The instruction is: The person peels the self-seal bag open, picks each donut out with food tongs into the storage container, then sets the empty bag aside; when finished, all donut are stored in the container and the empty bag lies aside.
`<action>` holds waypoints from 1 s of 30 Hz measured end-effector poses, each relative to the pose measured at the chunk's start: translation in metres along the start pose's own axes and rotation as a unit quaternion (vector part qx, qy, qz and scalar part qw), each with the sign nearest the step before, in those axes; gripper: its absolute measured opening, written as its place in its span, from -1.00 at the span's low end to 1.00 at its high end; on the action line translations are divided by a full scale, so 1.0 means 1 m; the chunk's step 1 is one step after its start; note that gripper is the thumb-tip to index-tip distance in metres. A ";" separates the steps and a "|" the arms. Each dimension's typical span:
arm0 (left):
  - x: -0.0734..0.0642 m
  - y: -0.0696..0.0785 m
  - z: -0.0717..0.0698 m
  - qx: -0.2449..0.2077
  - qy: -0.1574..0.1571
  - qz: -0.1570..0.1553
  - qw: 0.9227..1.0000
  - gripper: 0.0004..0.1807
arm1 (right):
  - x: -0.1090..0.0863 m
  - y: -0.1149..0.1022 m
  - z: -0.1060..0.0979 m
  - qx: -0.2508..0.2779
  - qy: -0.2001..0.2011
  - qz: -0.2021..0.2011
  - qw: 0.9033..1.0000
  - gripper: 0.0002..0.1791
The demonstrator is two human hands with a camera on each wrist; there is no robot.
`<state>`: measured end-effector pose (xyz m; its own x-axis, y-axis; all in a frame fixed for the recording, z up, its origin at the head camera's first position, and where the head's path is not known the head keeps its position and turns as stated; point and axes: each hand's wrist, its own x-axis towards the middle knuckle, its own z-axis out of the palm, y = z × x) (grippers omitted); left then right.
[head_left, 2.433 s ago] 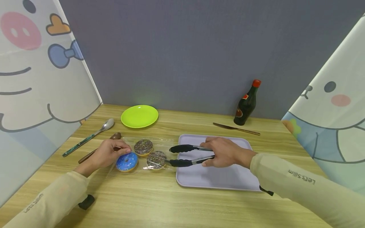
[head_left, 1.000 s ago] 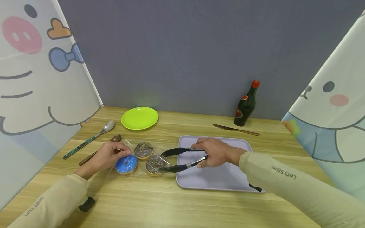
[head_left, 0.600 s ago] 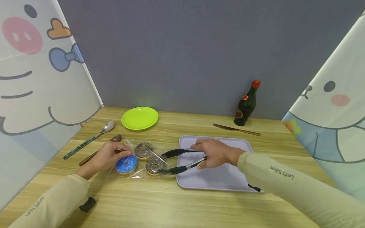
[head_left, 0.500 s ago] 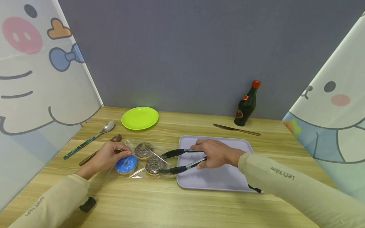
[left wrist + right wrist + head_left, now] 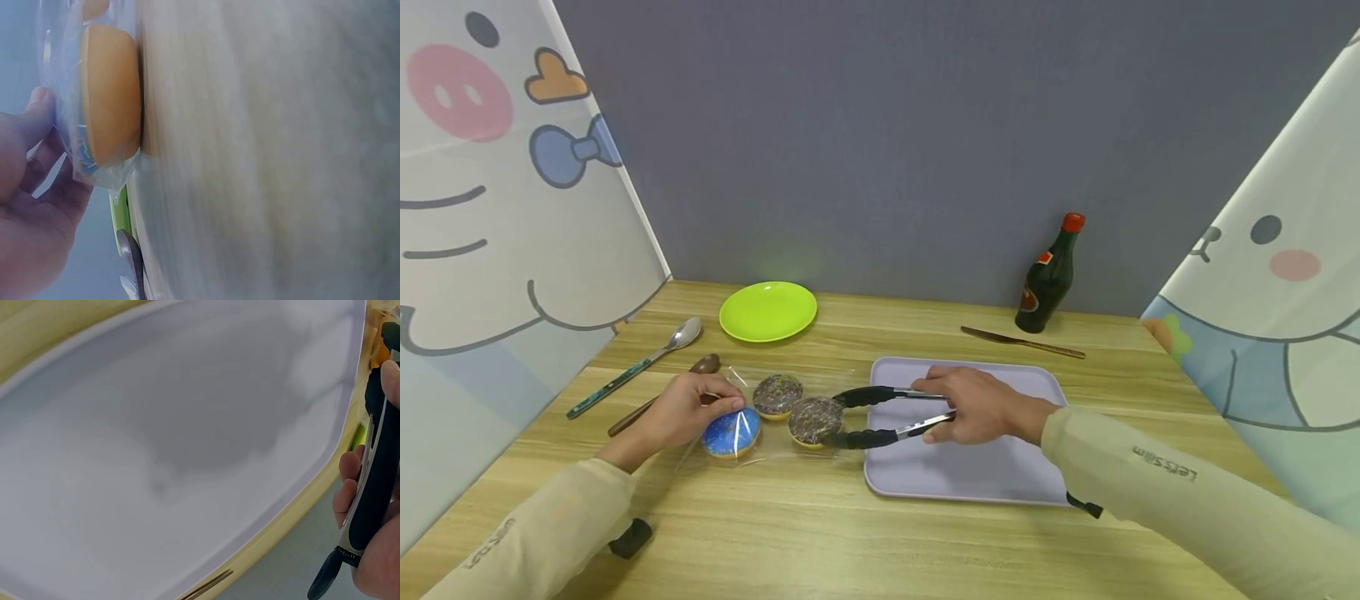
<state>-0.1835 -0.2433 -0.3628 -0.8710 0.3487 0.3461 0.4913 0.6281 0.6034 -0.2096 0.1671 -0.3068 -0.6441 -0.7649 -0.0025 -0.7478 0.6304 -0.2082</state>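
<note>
Wood-grain table (image 5: 775, 533) — green plate (image 5: 767, 311), two spoons (image 5: 617, 388), clear bag (image 5: 767, 442) of donuts (image 5: 778, 396), lilac tray (image 5: 970, 467), knife (image 5: 1022, 341), bottle (image 5: 1047, 279)

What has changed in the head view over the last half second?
The right hand and its tongs moved right, and the brown donut at the tongs' tips shifted right and slightly up in the picture. Neither hand let go of anything. The left hand pinching the clear wrapper, the blue donut and the green plate stayed put.

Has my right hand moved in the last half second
Yes, your right hand has shifted slightly rightward in the head view, judged against the lavender tray.
</note>
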 end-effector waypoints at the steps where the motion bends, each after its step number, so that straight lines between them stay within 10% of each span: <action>1: 0.000 0.000 0.000 0.001 0.001 0.000 1.000 -0.94 | -0.002 0.001 0.000 0.004 0.001 0.001 1.000 -0.29; 30: -0.002 -0.001 -0.002 0.013 0.005 0.003 1.000 -0.93 | -0.056 0.034 -0.005 0.036 0.068 0.020 0.997 -0.32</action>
<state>-0.1821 -0.2458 -0.3623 -0.8676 0.3459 0.3571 0.4964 0.6438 0.5824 -0.2002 0.2320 -0.3090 -0.6932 -0.7108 0.1195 -0.7103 0.6455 -0.2807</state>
